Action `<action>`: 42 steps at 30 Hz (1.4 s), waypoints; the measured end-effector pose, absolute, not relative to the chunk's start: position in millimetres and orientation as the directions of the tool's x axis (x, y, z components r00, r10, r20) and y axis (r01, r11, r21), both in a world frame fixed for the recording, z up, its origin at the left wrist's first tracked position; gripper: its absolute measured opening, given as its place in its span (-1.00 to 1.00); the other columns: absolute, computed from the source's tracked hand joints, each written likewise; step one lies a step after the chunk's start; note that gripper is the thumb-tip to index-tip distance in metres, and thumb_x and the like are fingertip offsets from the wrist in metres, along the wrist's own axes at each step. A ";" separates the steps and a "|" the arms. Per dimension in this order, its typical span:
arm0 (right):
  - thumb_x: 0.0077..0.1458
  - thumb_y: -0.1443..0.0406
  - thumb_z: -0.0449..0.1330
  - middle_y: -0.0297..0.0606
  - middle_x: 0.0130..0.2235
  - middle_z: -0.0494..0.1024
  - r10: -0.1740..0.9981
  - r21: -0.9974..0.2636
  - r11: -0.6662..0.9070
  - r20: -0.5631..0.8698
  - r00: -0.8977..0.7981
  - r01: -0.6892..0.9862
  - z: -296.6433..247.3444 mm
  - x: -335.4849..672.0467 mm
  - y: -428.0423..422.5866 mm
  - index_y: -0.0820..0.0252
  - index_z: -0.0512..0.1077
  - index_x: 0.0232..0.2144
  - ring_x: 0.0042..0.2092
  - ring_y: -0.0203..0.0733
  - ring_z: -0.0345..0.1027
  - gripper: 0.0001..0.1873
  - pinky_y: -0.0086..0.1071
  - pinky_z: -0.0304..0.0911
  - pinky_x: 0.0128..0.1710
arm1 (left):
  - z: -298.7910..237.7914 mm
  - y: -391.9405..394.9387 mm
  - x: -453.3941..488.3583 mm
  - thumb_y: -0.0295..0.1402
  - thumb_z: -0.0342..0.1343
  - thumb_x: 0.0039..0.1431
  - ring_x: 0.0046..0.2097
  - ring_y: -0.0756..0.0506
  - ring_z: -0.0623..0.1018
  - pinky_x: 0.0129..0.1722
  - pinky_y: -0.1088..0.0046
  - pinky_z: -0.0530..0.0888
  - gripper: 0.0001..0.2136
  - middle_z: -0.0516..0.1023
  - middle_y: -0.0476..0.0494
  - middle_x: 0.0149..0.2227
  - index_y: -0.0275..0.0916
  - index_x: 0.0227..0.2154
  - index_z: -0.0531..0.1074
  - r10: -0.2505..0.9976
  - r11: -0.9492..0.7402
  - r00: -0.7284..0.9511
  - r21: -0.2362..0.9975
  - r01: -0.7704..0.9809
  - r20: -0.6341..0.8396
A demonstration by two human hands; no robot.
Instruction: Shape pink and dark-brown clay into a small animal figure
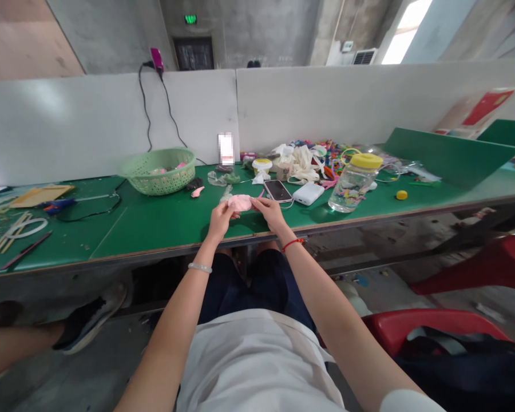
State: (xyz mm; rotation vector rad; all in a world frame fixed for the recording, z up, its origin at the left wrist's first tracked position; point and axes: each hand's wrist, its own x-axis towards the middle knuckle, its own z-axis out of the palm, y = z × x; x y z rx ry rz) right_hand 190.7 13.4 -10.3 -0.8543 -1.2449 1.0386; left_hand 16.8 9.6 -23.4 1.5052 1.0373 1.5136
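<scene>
Both my hands hold a flat pink lump of soft clay (240, 202) just above the green table (154, 223), near its front edge. My left hand (220, 218) pinches the lump's left side with closed fingers. My right hand (269, 212) grips its right side the same way. A pale bead bracelet circles my left wrist and a red string my right wrist.
A green mesh basket (159, 170) stands at the back left. A phone (277, 190), a white power bank (308, 193) and a yellow-lidded clear jar (355, 181) lie right of my hands. Craft clutter (313, 155) fills the back. A person's leg and shoe (90, 320) reach in from the left. Red chairs (433, 329) stand at the right.
</scene>
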 end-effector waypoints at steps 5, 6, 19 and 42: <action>-0.32 -0.13 0.46 -0.27 -0.42 0.61 0.953 -0.939 0.299 0.302 0.012 -0.169 -11.9 193.2 15.4 0.15 0.59 -0.50 -0.27 -0.12 0.47 -0.49 -0.21 0.41 -0.15 | -22.8 8.4 17.2 0.03 0.26 0.10 -0.46 -0.10 0.60 -0.43 0.42 0.51 -0.60 0.63 -0.15 -0.46 -0.28 -0.33 0.53 0.920 -0.391 -0.015 0.920 0.024 0.391; -0.32 -0.13 0.46 -0.27 -0.42 0.61 0.954 -0.940 0.297 0.300 0.012 -0.170 -12.2 193.5 16.2 0.15 0.60 -0.49 -0.28 -0.13 0.46 -0.49 -0.22 0.41 -0.16 | -22.7 8.1 17.2 0.02 0.27 0.10 -0.46 -0.09 0.60 -0.43 0.43 0.51 -0.60 0.63 -0.15 -0.46 -0.28 -0.34 0.53 0.920 -0.391 -0.011 0.920 0.024 0.391; -0.27 -0.15 0.42 -0.31 -0.50 0.54 0.946 -0.944 0.317 0.322 -0.042 -0.090 -10.1 193.5 14.3 0.18 0.59 -0.51 -0.38 -0.20 0.36 -0.48 -0.30 0.33 -0.30 | -21.3 7.6 17.3 -0.08 0.26 0.13 -0.45 -0.08 0.59 -0.43 0.44 0.49 -0.69 0.62 -0.13 -0.48 -0.27 -0.37 0.52 0.922 -0.387 -0.013 0.921 0.036 0.388; -0.04 -0.32 0.16 -0.23 -0.41 0.56 0.909 -0.910 0.414 0.414 0.052 0.008 -11.6 192.1 16.7 0.17 0.50 -0.37 -0.45 -0.21 0.38 -0.32 -0.29 0.33 -0.38 | -17.6 4.9 17.0 -0.05 0.23 0.15 -0.44 -0.08 0.58 -0.37 0.41 0.53 -0.68 0.62 -0.13 -0.47 -0.25 -0.38 0.52 0.903 -0.430 0.000 0.902 0.038 0.430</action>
